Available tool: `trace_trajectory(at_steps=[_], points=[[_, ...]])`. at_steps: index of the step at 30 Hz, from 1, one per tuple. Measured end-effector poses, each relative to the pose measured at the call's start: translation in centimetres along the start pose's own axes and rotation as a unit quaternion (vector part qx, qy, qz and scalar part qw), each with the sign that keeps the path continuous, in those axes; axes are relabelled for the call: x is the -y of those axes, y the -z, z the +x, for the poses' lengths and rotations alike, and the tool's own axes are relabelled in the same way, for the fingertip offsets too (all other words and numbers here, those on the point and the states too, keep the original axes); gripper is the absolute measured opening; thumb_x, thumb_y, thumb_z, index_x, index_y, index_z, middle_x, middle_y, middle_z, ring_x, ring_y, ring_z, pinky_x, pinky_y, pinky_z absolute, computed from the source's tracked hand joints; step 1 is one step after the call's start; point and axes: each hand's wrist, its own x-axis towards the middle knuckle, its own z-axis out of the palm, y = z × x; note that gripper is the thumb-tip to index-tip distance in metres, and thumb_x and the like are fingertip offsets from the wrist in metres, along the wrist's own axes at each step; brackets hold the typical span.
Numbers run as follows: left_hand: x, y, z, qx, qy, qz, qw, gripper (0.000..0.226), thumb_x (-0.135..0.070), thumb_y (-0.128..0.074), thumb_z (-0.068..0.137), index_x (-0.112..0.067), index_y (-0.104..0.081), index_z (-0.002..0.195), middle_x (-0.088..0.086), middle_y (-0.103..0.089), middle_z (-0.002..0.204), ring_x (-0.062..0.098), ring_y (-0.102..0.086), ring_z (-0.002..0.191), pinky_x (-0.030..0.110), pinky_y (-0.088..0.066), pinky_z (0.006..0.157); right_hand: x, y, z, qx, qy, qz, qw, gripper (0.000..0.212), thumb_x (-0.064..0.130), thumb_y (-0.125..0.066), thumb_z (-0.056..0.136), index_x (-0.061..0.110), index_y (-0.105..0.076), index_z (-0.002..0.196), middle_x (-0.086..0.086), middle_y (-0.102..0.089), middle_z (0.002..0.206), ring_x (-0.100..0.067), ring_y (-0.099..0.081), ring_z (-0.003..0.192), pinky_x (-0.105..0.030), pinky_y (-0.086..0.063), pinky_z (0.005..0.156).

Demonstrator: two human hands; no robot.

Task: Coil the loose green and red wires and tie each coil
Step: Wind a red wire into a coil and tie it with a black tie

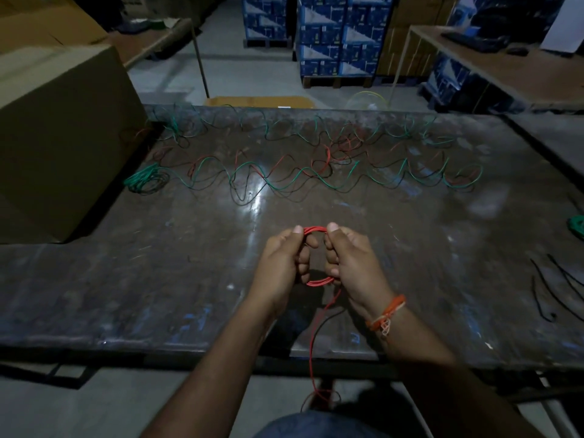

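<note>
A small coil of red wire (pixel 319 281) hangs between both hands above the near middle of the dark table (pixel 158 279). My left hand (pixel 284 263) grips the coil's left side, thumb on top. My right hand (pixel 354 263) grips its right side the same way. The red wire's loose tail (pixel 313 343) drops from the coil over the table's front edge toward my lap. Loose green wire (pixel 284 181) and red wire (pixel 328 156) snake in waves across the far half of the table. A green coil (pixel 142 180) lies at the far left.
A large cardboard box (pixel 60 137) stands on the table's left side. Black ties (pixel 550 289) lie near the right edge, with a green coil (pixel 576 226) beyond them. Stacked blue cartons (pixel 335 36) and a side table (pixel 505 71) stand behind.
</note>
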Motion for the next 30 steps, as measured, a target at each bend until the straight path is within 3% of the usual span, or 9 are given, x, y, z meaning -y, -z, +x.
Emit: trace_trajectory(at_steps=[10,13,17,20,22,24,26,28,30], points=[[-1.8,3.3,-0.7,0.106,0.012,0.009,0.994,0.034,-0.034,-0.037,0.107,-0.01,-0.054,0.089,-0.005,-0.022,0.052,0.007,-0.015,0.043,0.017,-0.016,0.044,-0.2,-2.7,-0.9,0.016,0.01,-0.014,1.0,0.034,0.024,-0.037,0.11,0.005,-0.055,0.089,0.012,-0.042,0.044,0.001,-0.036,0.039,-0.013,-0.03,0.041],[-2.4,3.2,-1.6,0.113,-0.022,0.042,0.992,0.02,-0.026,-0.04,0.107,-0.01,-0.05,0.099,-0.012,-0.037,0.048,0.002,-0.029,0.039,0.016,-0.027,0.04,-0.4,-2.9,-1.3,0.004,0.017,0.007,1.0,0.035,0.025,-0.04,0.109,0.012,-0.054,0.081,0.011,-0.038,0.05,-0.002,-0.034,0.043,-0.015,-0.03,0.042],[-1.2,3.3,-1.7,0.051,-0.099,0.097,0.989,0.016,-0.023,-0.047,0.107,-0.009,-0.053,0.104,-0.008,-0.056,0.054,0.002,-0.049,0.045,0.019,-0.042,0.047,-0.5,-2.5,-1.8,-0.005,0.016,-0.019,1.0,0.036,0.028,-0.042,0.109,0.013,-0.049,0.077,0.0,-0.035,0.053,-0.015,-0.043,0.045,-0.016,-0.031,0.039],[0.2,4.0,-0.9,-0.006,-0.158,0.239,0.958,0.037,-0.049,-0.046,0.101,-0.019,-0.06,0.084,-0.009,-0.047,0.052,0.01,-0.041,0.049,0.029,-0.033,0.053,-0.9,-2.0,-2.3,-0.006,0.016,-0.034,0.999,0.035,0.031,-0.043,0.108,0.013,-0.052,0.079,0.002,-0.043,0.053,-0.017,-0.054,0.048,-0.021,-0.029,0.042],[0.2,3.7,-0.7,-0.016,-0.163,0.285,0.944,0.043,-0.051,-0.041,0.1,-0.02,-0.057,0.075,-0.008,-0.041,0.047,0.01,-0.035,0.045,0.028,-0.026,0.05,-1.0,-1.7,-2.6,-0.011,0.023,-0.037,0.999,0.035,0.031,-0.044,0.108,0.014,-0.053,0.079,0.002,-0.046,0.054,-0.016,-0.057,0.05,-0.021,-0.028,0.042],[-0.6,2.9,-0.9,0.016,-0.113,0.254,0.96,0.045,-0.047,-0.04,0.104,-0.019,-0.054,0.071,-0.009,-0.038,0.045,0.008,-0.031,0.041,0.025,-0.022,0.046,-1.0,-1.1,-3.0,-0.013,0.029,-0.041,0.999,0.035,0.032,-0.044,0.108,0.014,-0.053,0.079,0.002,-0.047,0.055,-0.016,-0.056,0.05,-0.019,-0.03,0.042],[-1.5,2.0,-1.4,0.077,0.011,0.109,0.991,0.047,-0.042,-0.038,0.107,-0.017,-0.05,0.069,-0.008,-0.031,0.048,0.007,-0.023,0.039,0.019,-0.017,0.043,-0.7,-0.1,-3.4,-0.007,0.039,-0.032,0.999,0.036,0.032,-0.044,0.108,0.013,-0.053,0.078,0.001,-0.045,0.054,-0.016,-0.054,0.049,-0.018,-0.033,0.042],[-2.4,1.0,-2.2,0.146,0.119,-0.032,0.982,0.044,-0.041,-0.038,0.104,-0.018,-0.046,0.067,-0.008,-0.022,0.049,0.007,-0.013,0.041,0.02,-0.011,0.042,-0.2,1.1,-3.9,0.007,0.062,-0.02,0.998,0.037,0.031,-0.046,0.107,0.011,-0.053,0.077,-0.002,-0.043,0.054,-0.019,-0.05,0.05,-0.019,-0.039,0.046],[-2.7,-0.3,-3.1,0.186,0.154,-0.104,0.965,0.041,-0.04,-0.04,0.1,-0.02,-0.045,0.064,-0.01,-0.018,0.05,0.008,-0.008,0.043,0.023,-0.008,0.041,0.4,2.4,-4.5,0.027,0.081,-0.015,0.996,0.036,0.03,-0.047,0.106,0.009,-0.053,0.078,-0.003,-0.042,0.054,-0.02,-0.047,0.052,-0.019,-0.041,0.047]])
